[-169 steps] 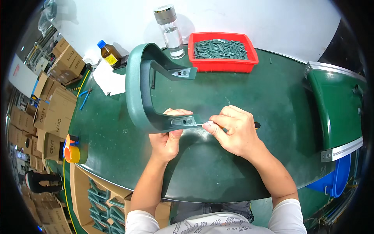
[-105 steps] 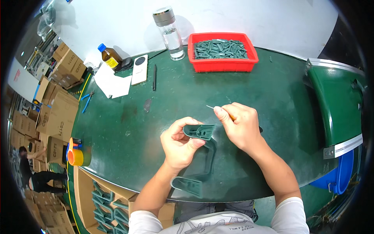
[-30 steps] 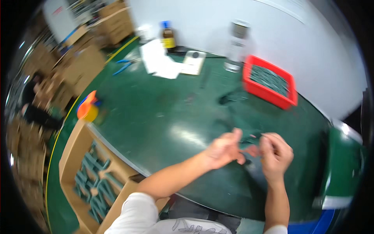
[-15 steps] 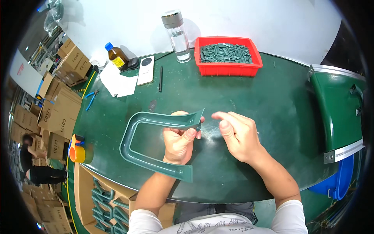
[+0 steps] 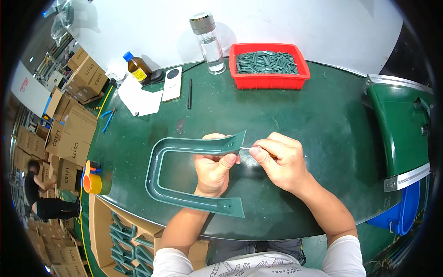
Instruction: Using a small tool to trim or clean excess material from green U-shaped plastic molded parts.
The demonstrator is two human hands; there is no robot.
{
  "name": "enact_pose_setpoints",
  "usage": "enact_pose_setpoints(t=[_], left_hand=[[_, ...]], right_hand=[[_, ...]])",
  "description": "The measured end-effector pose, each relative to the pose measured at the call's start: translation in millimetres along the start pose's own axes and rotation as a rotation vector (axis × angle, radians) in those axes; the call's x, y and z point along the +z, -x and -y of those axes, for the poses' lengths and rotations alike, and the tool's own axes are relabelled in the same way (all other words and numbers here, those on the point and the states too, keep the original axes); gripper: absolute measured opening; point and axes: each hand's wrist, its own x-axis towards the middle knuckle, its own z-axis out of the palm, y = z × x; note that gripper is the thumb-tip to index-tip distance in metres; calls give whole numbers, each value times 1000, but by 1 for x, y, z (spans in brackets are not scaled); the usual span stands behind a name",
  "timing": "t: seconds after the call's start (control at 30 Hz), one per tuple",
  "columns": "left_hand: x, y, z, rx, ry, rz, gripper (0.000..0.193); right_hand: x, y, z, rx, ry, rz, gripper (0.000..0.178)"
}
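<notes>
My left hand (image 5: pixel 213 170) is closed around the upper arm of a green U-shaped plastic handle (image 5: pixel 159 194), above the table near its front edge. The handle's bend points left, and its two flared ends point right. Close by the upper end, my right hand (image 5: pixel 282 161) pinches a thin pale strip (image 5: pixel 246 148) between thumb and forefinger. The strip spans the gap from those fingertips to the handle's end. What it is made of, and whether it is attached there, I cannot make out.
A red bin (image 5: pixel 270 83) of small green pieces stands at the back beside a glass water bottle (image 5: pixel 213 51). Blue-handled pliers (image 5: pixel 109 120), a black pen (image 5: pixel 189 94) and a white phone (image 5: pixel 172 83) lie left. Below left, a cardboard box (image 5: pixel 99 221) holds several green handles.
My right hand has come slightly left, its fingers closing on the thin pale strip. The handle has shifted a little right and turned slightly in my left hand.
</notes>
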Motion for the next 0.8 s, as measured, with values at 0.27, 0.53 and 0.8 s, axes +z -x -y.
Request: enact_pose_setpoints(t=[0.27,0.53,0.8], left_hand=[[1,4,5,19,2,73,44],[-4,-2,3,-19,18,181,42],[-5,-3,1,8,-13,203,42]], right_hand=[[-3,-5,-3,74,46,-98,20],[-14,-11,-11,591,-559,120,41],[-17,-6,-2,691,-790,382,44]])
